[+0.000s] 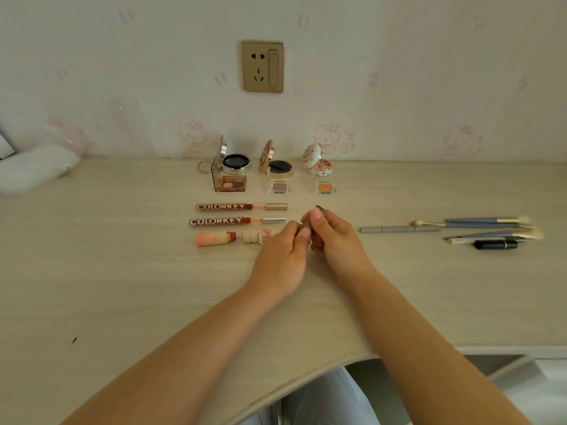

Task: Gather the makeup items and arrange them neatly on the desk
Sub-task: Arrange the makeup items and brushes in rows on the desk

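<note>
Our left hand and right hand meet over the pale counter, each grip pinching a small dark makeup stick. Just left of it lie three opened lip glosses; right, well apart, brushes. Beyond it stand open compacts, then a wall socket.
</note>
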`<state>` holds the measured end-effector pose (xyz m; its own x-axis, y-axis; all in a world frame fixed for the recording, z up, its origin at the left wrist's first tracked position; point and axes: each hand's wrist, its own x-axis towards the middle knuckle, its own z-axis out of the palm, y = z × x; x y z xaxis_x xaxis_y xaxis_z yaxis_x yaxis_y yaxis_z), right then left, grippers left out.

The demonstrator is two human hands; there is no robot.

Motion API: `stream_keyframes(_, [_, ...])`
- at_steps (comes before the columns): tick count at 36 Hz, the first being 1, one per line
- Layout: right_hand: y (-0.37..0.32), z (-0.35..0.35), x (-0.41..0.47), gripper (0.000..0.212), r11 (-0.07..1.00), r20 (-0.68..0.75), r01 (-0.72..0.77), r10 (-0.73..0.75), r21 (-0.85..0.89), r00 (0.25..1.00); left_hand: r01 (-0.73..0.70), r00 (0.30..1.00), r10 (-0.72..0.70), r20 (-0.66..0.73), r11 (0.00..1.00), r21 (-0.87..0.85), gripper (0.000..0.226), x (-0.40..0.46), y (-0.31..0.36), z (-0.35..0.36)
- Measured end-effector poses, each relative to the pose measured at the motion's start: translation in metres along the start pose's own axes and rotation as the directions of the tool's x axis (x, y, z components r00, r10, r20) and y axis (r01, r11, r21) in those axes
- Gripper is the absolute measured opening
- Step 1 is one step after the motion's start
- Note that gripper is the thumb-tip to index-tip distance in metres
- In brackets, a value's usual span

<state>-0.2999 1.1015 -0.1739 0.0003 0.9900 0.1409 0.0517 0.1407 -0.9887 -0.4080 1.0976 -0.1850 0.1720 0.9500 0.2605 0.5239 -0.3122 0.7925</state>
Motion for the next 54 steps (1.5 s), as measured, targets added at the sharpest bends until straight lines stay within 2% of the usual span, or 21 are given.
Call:
stream_keyframes(23, [0.004,-0.004,0.002,0.033,0.999,0.066,-0.004,0.001,0.047,0.998,0.012,1.000,-0.012,0.019,1.000,-0.017,0.022,-0.001,0.003,-0.001])
stream_keyframes(28, [0.006,-0.003,0.003,0.028,0.997,0.055,-0.021,0.017,0.070,0.998,0.032,0.999,-0.031,0.020,0.999,-0.031,0.024,0.000,0.003,-0.001])
stream_keyframes(34, [0.009,-0.006,0.006,0.018,0.986,0.092,-0.092,0.080,0.137,0.993,0.032,0.999,-0.033,0.022,0.998,0.051,0.023,-0.001,0.004,-0.003])
stream_keyframes(36, [0.008,-0.011,0.009,0.015,0.984,0.044,-0.075,0.068,0.164,0.997,-0.004,1.000,0.002,0.025,0.996,0.089,0.022,-0.005,0.004,-0.003])
stream_keyframes(38, [0.004,-0.017,0.014,0.020,0.960,-0.074,-0.054,0.077,0.275,0.994,-0.028,1.000,0.026,0.013,0.990,0.138,0.019,-0.007,0.004,-0.003])
stream_keyframes(41, [-0.007,-0.030,0.023,0.025,0.861,-0.213,-0.063,0.195,0.504,0.957,-0.015,1.000,0.019,-0.025,0.989,0.147,0.017,-0.004,0.002,-0.003])
stream_keyframes(43, [-0.011,-0.039,0.028,0.024,0.846,-0.248,-0.070,0.233,0.529,0.940,0.013,0.999,-0.009,-0.044,0.995,0.103,0.018,0.000,0.005,-0.002])
stream_keyframes(46, [-0.012,-0.051,0.035,0.019,0.890,-0.260,-0.068,0.204,0.451,0.944,0.055,0.995,-0.055,-0.077,0.998,-0.004,0.021,0.011,0.014,0.001])
stream_keyframes(51, [-0.015,-0.065,0.055,0.015,0.995,-0.292,-0.075,0.091,0.066,0.952,0.102,0.988,-0.111,-0.104,0.991,-0.089,0.008,0.044,0.026,0.011])
stream_keyframes(54, [-0.013,-0.069,0.068,0.018,0.985,-0.275,-0.074,0.028,-0.159,0.961,0.115,0.981,-0.123,-0.151,0.991,-0.062,0.017,0.065,0.029,0.016])
